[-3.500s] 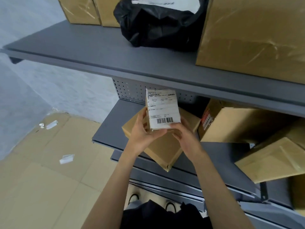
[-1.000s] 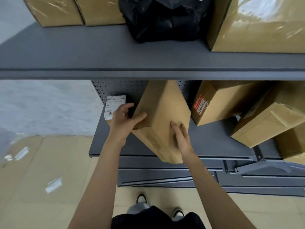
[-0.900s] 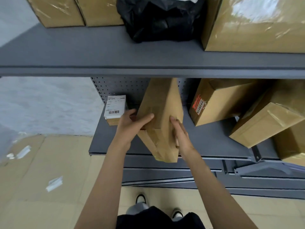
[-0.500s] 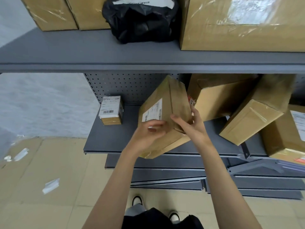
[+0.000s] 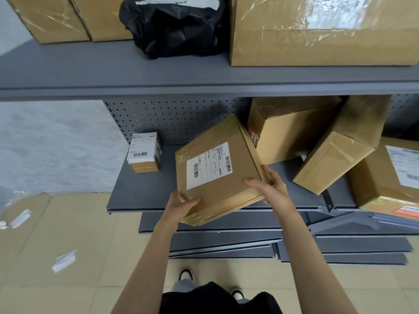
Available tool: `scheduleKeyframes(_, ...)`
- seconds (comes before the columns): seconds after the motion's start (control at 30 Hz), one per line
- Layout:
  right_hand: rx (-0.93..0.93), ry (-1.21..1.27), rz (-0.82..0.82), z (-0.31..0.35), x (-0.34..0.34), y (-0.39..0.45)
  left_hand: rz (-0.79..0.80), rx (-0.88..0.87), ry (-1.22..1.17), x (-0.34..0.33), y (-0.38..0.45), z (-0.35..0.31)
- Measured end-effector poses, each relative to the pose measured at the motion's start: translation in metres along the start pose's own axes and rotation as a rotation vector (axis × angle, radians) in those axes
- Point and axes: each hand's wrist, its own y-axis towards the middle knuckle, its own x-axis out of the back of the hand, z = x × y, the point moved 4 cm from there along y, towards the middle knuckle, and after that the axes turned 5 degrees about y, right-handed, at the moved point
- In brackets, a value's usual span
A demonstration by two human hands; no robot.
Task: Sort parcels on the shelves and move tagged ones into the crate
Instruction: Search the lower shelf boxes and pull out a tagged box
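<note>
I hold a flat brown cardboard parcel (image 5: 231,189) tilted above the front of the lower grey shelf (image 5: 140,191), its white barcode label facing me. My left hand (image 5: 181,206) grips its near left corner. My right hand (image 5: 269,188) grips its right edge. A small box with a white barcode label (image 5: 144,152) stands at the left back of the same shelf. No crate is in view.
Three brown boxes (image 5: 292,132) (image 5: 340,146) (image 5: 390,175) crowd the lower shelf's right side, one leaning. The upper shelf (image 5: 158,73) carries brown boxes (image 5: 317,30) and a black plastic bag parcel (image 5: 174,26). Grey shelf panels (image 5: 340,248) lie on the floor below, with cardboard sheets at left.
The small labelled box went from my hands onto the shelf's left back. I picked up the flat parcel and turned it until its label faces me.
</note>
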Motion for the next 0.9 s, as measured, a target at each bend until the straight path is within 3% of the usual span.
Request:
scheduleKeyframes(0.27, 0.090, 0.034, -0.021, 0.024, 0.013, -0.003, 0.013, -0.151, -0.118, 0.005, 0.003, -0.011)
scheduleKeyframes(0.47, 0.177, 0.178, -0.159, 0.044, 0.032, 0.004, -0.142, -0.155, -0.050, 0.029, 0.004, -0.015)
scheduleKeyframes(0.67, 0.000, 0.198, -0.323, 0.026, 0.019, 0.015, 0.141, -0.004, 0.039, 0.024, -0.006, 0.001)
scheduleKeyframes(0.9, -0.083, -0.050, 0.005, 0.001, -0.028, 0.018, -0.050, -0.001, -0.052, 0.042, 0.003, 0.010)
